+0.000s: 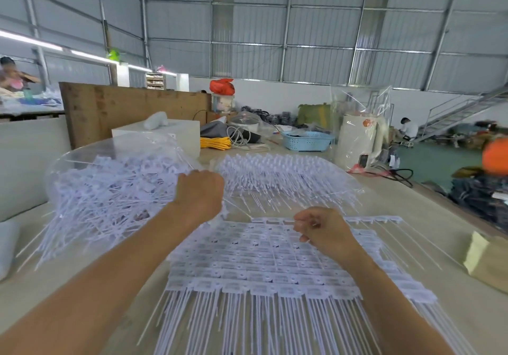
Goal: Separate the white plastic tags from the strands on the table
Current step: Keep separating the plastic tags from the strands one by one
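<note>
Nearest to the person, a wide stack of joined tags is lying flat on the pale surface, with their thin strands pointing toward the near edge. The tags are still sitting in connected rows, so this stack is waiting to be taken apart.

Above the far edge of that stack, the right hand is curling its fingers together and seems to be pinching something small and white, probably 1 tag or a strip end (the fingers are hiding it, so I cannot tell exactly what). Further away and to the left, the left hand is closing into a fist at the mouth of a clear plastic bag which is holding a loose pile of separated tags. It looks to be gripping the bag film or dropping pieces there; I cannot tell which.

Behind the hands, another bundle of tags is lying under clear film. Further back, a blue basket and a yellow cable coil are standing on the surface.

In my judgement, the step in hand is passing detached pieces to the bag while the right hand is taking the next row. The next move is calling for a firm pinch on 1 row and a clean twist, without dragging the stack.
</note>
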